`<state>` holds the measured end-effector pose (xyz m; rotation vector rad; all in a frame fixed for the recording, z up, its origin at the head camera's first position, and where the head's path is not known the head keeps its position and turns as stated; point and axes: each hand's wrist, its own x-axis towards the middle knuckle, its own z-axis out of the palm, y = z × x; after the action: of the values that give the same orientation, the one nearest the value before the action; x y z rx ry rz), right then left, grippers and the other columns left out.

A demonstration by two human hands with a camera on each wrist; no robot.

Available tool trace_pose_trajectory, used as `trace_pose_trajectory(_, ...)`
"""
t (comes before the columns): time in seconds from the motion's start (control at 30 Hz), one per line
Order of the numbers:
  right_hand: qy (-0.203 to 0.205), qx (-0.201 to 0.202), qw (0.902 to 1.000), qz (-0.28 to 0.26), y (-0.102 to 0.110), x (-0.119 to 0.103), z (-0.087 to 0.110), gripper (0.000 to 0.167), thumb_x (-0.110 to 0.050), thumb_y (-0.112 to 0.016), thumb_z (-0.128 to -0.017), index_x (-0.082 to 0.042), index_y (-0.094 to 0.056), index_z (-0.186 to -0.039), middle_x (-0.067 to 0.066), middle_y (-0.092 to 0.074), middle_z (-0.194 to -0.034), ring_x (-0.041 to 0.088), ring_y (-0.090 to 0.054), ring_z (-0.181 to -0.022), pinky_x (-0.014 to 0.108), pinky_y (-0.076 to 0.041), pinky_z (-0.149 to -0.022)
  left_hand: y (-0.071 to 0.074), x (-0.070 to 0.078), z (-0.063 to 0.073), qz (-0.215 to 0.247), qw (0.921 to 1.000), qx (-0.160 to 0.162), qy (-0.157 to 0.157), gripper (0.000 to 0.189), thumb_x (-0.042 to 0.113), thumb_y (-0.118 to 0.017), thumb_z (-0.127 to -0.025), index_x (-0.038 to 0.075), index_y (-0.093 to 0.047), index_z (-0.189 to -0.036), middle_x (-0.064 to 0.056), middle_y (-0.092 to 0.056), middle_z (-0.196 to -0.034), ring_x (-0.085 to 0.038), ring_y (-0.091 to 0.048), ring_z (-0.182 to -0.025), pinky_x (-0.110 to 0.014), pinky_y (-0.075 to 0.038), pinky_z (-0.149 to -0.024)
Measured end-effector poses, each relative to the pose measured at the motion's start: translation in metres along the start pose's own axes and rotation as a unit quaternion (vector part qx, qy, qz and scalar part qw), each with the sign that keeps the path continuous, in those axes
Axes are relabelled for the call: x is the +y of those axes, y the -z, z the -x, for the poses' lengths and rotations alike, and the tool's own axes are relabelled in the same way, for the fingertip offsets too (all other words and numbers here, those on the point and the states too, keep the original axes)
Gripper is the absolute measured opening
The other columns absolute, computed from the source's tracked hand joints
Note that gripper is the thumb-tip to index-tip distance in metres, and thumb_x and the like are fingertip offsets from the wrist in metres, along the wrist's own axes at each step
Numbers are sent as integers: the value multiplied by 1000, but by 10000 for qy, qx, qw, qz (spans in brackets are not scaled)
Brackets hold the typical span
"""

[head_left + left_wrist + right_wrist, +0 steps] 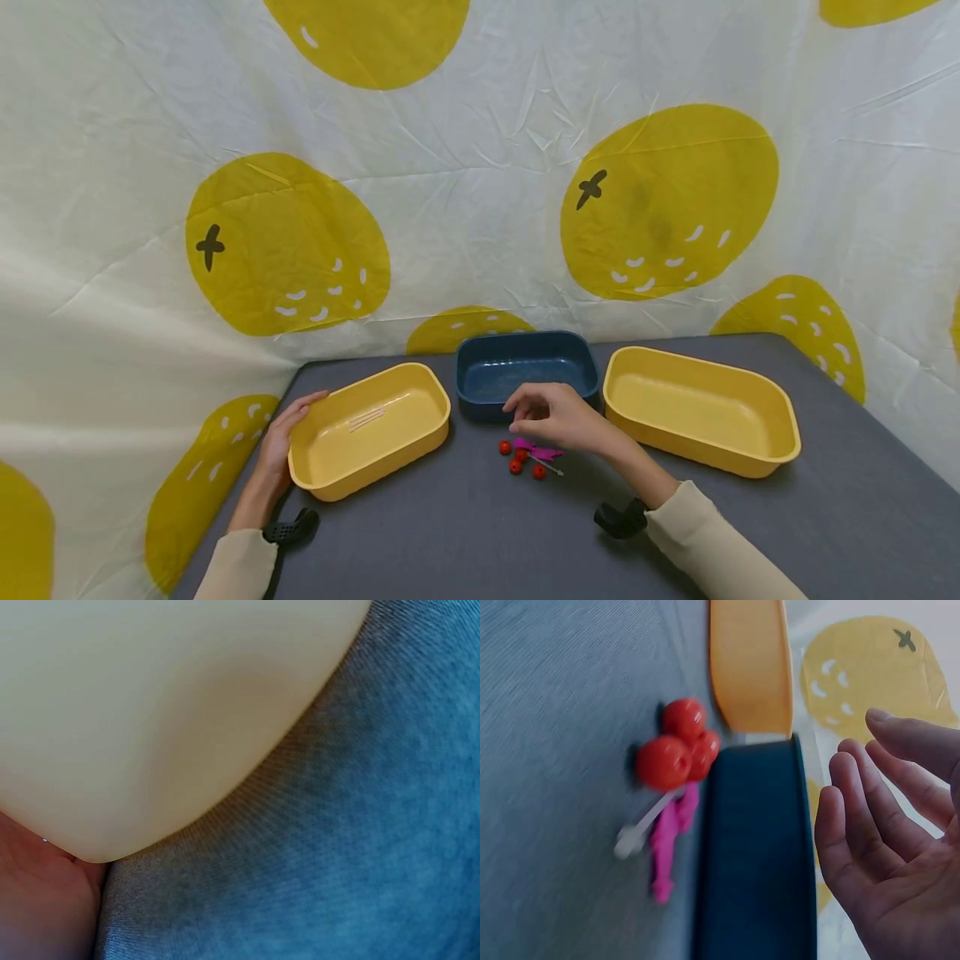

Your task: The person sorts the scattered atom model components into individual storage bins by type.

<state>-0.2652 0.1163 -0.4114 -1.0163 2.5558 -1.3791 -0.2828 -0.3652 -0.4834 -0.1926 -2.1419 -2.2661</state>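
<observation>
Left hand (281,442), in the head view, rests against the left end of the left yellow tray (405,425), fingers relaxed and extended along its rim. Several thin pale sticks (367,419) lie inside that tray. Right hand (558,414) holds nothing; its fingers are bent, with a gap between thumb and fingertips, above the small parts. Four red beads (539,472), pink pieces (546,454) and a greyish stick (546,464) lie close together on the grey surface (465,533), in front of the blue tray (525,371). A right yellow tray (690,408) stands beside the blue one.

Left wrist view: the palm sits at the tray's wall; the fingers cannot be seen.

Right wrist view: thumb and fingers are loosely curved and apart. Three beads are distinguishable, beside the pink pieces and greyish stick.
</observation>
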Motion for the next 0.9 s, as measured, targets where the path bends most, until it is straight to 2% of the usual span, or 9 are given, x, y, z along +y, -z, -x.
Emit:
trace_pose_trajectory(0.2, -163, 36, 9997, 168, 8, 13, 13, 18, -19, -77, -93, -13, -73, -110, 1, -74, -91, 11, -66, -78, 24, -56, -72, -1, 0, 0, -22, 10000, 10, 7, 53, 29, -33, -114, -5, -39, -155, 14, -60, -136, 0, -58, -126, -16, -49, -104)
trace_pose_trajectory(0.43, -467, -159, 9983, 305, 15, 27, 29, 21, -17, -76, -94, -7, -72, -111, 0, -73, -90, 8, -65, -78, 23, -55, -72, 1, 0, 0, -54, 10000, 19, 30, 54, 30, -34, -114, -4, -38, -155, 14, -60, -137, -1, -57, -127, -15, -49, -104)
trace_pose_trajectory(0.57, -508, -290, 9979, 291, 17, 36, 37, 24, -18, -77, -93, -3, -72, -111, -1, -74, -90, 7, -65, -78, 23, -55, -73, 1, 0, -1, -90, 9999, 22, 55, 54, 31, -34, -114, -4, -38, -156, 14, -59, -137, 0, -57, -127, -14, -49, -103)
trace_pose_trajectory(0.9, -565, -689, 9957, 269, 10, 43, 45, 15, -17, -78, -91, -9, -73, -102, -3, -72, -83, 5, -63, -71, 22, -54, -63, 2, 1, 0, 17, 10000, -71, -38, 54, 29, -34, -114, -4, -37, -156, 15, -60, -137, 1, -58, -127, -16, -50, -103)
